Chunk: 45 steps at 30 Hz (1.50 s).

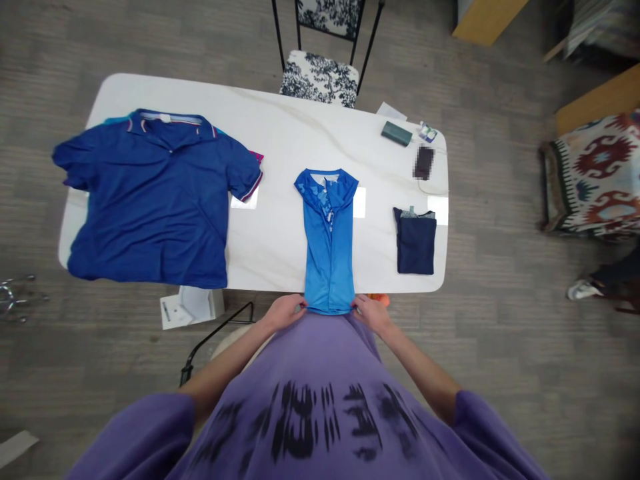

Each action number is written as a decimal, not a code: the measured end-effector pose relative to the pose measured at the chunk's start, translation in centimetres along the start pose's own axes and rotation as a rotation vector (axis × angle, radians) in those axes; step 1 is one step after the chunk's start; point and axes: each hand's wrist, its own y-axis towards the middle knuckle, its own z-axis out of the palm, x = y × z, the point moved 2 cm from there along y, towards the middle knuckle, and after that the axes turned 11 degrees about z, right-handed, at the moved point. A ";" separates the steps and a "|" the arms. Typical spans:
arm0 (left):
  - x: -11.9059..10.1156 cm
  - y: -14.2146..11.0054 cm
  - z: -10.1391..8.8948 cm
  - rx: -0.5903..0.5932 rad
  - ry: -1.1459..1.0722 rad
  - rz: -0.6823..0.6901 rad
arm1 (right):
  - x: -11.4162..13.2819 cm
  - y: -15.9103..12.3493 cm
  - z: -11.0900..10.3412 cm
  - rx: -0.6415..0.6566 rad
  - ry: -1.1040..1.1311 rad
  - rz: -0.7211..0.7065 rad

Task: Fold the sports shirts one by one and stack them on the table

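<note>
A light blue shirt [329,247], folded into a narrow strip with its sleeves tucked in, lies lengthwise on the white table [280,140], collar away from me. My left hand [286,311] pinches its near left corner at the table's front edge. My right hand [371,313] pinches the near right corner. Both hands are closed on the hem.
A dark blue polo shirt [155,200] lies spread flat on the table's left, over other garments. A folded navy garment [415,241] sits at the right. A dark green case [397,133], a phone [424,162] and small items lie at the far right corner. A patterned chair [320,77] stands beyond.
</note>
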 end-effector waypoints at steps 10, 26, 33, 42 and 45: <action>-1.3 8.2 -20.9 -0.323 0.026 -0.022 | -1.0 7.0 -19.8 -0.452 0.123 -0.034; 24.1 44.9 -31.5 -0.520 0.120 -0.510 | -6.3 54.7 -32.8 -0.358 0.154 0.071; 23.5 43.9 -30.6 -0.557 0.184 -0.537 | -7.2 54.1 -31.0 -0.388 0.204 0.163; 21.8 43.3 -30.4 -0.479 0.168 -0.504 | -5.4 53.0 -31.2 -0.287 0.120 0.137; 20.2 42.3 -30.3 -0.517 0.157 -0.474 | -5.1 51.5 -31.2 -0.363 0.149 0.077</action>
